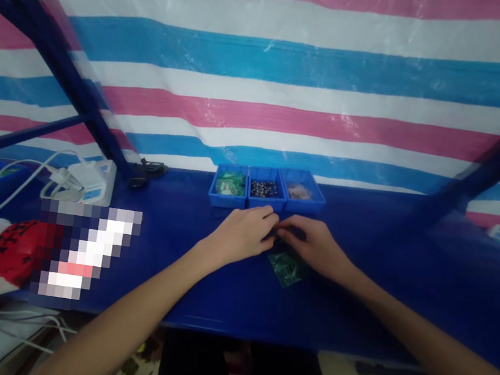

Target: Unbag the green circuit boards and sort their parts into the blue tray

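My left hand (250,231) and my right hand (310,241) meet over the blue table, just in front of the small blue bins. Both have their fingers curled into a pinch, with the fingertips almost touching. A small green see-through plastic bag (287,268) extends from under the right fingers toward me, its upper end hidden there. What the left fingertips hold is too small and dark to make out. Behind the hands, the left bin (226,200) has green bags, the middle bin (266,203) small dark and silvery parts, and the right bin (305,206) pale pinkish pieces.
On the left of the blue table (224,302) are a white power strip (104,182) with cables, a dark coiled cable (150,167) and a red and white bag (12,253). Blue frame posts slant up at both sides before a striped sheet (295,63).
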`<state>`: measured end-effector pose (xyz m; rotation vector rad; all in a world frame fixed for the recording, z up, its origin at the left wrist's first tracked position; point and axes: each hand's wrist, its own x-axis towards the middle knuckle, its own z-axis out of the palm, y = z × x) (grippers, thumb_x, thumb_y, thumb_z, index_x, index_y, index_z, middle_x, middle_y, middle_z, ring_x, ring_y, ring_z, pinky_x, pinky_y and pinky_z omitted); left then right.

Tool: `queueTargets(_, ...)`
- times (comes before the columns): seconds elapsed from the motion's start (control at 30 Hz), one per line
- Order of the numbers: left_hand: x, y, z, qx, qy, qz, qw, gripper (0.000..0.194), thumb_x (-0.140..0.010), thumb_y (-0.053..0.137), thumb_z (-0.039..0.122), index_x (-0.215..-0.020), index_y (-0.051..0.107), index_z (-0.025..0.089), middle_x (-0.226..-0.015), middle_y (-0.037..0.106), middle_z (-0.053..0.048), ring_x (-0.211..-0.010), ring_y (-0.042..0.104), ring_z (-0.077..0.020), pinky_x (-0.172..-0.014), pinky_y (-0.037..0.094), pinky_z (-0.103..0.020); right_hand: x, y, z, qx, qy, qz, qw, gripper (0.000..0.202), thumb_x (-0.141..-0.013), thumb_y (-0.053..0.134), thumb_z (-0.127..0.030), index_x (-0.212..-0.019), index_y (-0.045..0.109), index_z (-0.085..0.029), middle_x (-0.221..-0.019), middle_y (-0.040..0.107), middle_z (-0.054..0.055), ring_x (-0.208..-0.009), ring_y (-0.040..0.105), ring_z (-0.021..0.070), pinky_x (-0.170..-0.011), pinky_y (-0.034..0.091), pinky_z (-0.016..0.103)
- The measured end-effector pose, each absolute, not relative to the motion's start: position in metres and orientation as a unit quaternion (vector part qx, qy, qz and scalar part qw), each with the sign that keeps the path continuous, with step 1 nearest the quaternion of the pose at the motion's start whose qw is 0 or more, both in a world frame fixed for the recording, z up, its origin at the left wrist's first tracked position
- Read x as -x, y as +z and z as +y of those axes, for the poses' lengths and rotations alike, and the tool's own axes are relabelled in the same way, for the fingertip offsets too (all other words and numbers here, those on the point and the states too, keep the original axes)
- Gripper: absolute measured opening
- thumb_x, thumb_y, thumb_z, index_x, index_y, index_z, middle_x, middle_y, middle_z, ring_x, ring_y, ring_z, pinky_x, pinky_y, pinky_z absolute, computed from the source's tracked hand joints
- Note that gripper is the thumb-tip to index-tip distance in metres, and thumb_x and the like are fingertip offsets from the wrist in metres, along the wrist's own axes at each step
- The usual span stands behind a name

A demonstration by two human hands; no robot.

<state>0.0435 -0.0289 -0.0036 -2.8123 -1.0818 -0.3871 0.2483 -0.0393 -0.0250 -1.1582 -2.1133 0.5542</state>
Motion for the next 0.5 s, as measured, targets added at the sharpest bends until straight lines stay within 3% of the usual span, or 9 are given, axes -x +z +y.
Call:
queueTargets(0.3,-0.035,-0.001,-0.023,0.931,-0.176,-0.318,0.027,0.019,-0.099,0.054,0.033,-0.110,0.058,0.018,-0.105,0.062,-0.004,-0.093,0.062,-0.0171,-0.070,0.048,-0.027,-0.249,-0.016,-0.039,0.467,0.278,-0.767,0.342,0.023,-0.090,0.061,-0.040,-0.083,0.070,-0.019,-0.071,0.068,0.000,-0.059,0.057,0.0137,-0.055,0.041,0.027)
queueTargets(0.5,-0.026,0.005,-0.017,0.922,-0.221,-0.319,-0.010,0.017,-0.100,0.054,0.033,-0.107,0.060,0.019,-0.098,0.064,-0.003,-0.084,0.062,-0.0151,-0.073,0.047,-0.027,-0.250,-0.011,-0.039,0.423,0.401,-0.716,0.384,0.023,-0.086,0.066,-0.041,-0.088,0.070,-0.019,-0.082,0.070,0.003,-0.073,0.063,0.0170,-0.066,0.049,0.030)
